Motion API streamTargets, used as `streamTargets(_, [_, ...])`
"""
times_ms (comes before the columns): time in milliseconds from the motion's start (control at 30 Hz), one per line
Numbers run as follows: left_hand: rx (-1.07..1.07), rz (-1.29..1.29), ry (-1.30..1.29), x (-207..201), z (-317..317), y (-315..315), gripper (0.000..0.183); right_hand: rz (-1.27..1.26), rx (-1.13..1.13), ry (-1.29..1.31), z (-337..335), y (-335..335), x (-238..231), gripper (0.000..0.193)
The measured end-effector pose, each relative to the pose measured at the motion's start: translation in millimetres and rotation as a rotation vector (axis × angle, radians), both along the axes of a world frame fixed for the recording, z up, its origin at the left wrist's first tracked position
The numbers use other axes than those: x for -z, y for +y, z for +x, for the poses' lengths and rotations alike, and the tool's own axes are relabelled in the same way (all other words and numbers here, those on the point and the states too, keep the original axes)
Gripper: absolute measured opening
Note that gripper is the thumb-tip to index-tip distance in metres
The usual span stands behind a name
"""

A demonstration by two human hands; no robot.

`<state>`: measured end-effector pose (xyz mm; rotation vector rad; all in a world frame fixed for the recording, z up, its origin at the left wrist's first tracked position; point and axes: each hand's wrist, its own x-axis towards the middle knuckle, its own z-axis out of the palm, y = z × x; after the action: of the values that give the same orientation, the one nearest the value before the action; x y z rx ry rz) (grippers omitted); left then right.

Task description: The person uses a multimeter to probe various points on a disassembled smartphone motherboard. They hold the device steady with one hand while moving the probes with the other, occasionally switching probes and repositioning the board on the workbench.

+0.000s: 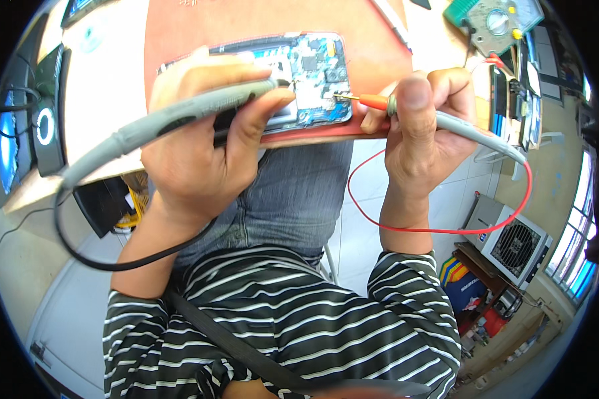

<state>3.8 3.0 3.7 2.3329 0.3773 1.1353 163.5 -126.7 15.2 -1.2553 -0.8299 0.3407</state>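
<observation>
1. Striped sleeves [259,319] are filling the bottom of the view, closest of all, with a dark strap [246,349] crossing them and grey jeans [293,199] showing above.
2. Beyond the knees, a reddish-brown mat [246,26] is lying on the pale desk [106,86] and taking up most of the top middle.
3. On that mat an opened phone [313,76] is lying flat with its back off, so its blue circuit board is facing up near the mat's front edge.
4. Person's left hand [203,143] is curling around a grey probe [180,113], thumb and fingers closing on the barrel; the probe's tip is resting on the left part of the board, and the fingers are partly hiding the phone's left end.
5. Person's right hand [422,130] is pinching a second grey probe with an orange tip [373,101] between thumb and forefinger, the other fingers folding under it at the mat's edge; its metal point is touching the board's right side.
6. A black lead [80,253] is looping down from the left probe, and a red lead [446,229] is looping below the right wrist.
7. At the upper right a green meter with a dial [496,23] is sitting on the desk, well apart from the phone.
8. Far left, dark screens [40,126] are standing on the desk.
</observation>
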Motion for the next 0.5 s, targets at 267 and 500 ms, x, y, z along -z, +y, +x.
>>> streamTargets(267, [-0.031,0.016,0.001,-3,2,-4,0.016,-0.351,0.276,-0.649,80,-20,-28,0.014])
streamTargets(500, [-0.071,0.061,-0.046,-1,5,-4,0.017,-0.59,0.089,-1.1,125,-5,-31,0.035])
